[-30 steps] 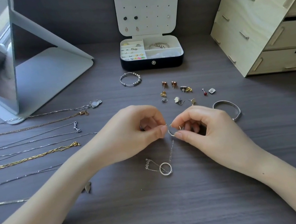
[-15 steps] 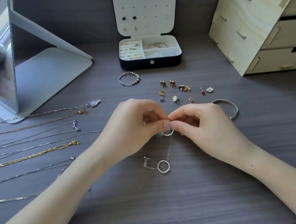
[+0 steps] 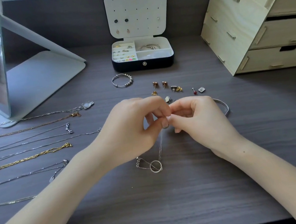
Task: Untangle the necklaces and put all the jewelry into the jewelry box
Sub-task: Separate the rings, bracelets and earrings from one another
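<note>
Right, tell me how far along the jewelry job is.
Done: several necklaces lie straight, side by side, at the left; the open jewelry box holds some small pieces. In hand: the left hand and right hand both pinch the top of a silver chain, its ring end on the desk. Left: that chain, the necklaces, the beaded bracelet, loose earrings and bangle all sit outside the box.

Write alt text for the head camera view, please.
The left hand and right hand pinch a thin silver necklace above a dark table, its ring pendant resting there. Other necklaces lie in rows at left; earrings and an open jewelry box sit behind.
</note>
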{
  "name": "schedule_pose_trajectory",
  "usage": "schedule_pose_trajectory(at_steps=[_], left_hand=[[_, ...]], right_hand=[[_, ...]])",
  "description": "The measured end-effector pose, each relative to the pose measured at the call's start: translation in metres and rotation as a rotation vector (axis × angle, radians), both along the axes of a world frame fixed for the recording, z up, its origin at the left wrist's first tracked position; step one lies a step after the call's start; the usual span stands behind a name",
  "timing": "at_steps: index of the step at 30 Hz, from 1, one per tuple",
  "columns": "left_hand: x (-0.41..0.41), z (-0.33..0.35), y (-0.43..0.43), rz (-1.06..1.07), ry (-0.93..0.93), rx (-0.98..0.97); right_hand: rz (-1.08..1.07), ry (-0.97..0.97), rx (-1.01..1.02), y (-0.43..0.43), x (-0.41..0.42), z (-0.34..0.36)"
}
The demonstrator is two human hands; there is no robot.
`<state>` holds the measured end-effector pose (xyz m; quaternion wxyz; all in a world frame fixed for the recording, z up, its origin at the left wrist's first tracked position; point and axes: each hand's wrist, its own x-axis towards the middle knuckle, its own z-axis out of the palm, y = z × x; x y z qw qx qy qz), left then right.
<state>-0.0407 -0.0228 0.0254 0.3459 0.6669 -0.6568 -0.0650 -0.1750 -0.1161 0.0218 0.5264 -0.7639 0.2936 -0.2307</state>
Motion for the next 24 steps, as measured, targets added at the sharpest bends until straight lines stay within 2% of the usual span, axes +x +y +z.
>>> schedule_pose_trajectory(at_steps=[3,6,13,17,20,24], left_hand=[[-0.001,0.000,0.000,0.021,-0.133,-0.083],[-0.001,-0.002,0.000,0.023,-0.191,-0.141],[-0.003,-0.005,-0.003,0.119,-0.162,-0.136],[-0.001,0.000,-0.002,0.133,0.037,-0.031],[0.002,0.002,-0.002,0.152,0.227,-0.047],[0.009,0.001,0.000,0.133,0.336,0.072]], right_hand=[[-0.002,0.006,0.018,0.000,0.000,-0.001],[-0.013,0.018,0.004,0.000,0.000,-0.004],[-0.043,0.026,-0.009,0.001,0.002,-0.004],[-0.059,0.030,-0.014,0.003,0.003,-0.002],[-0.065,0.011,0.025,0.003,0.003,-0.001],[-0.089,-0.047,0.101,0.004,0.003,0.002]])
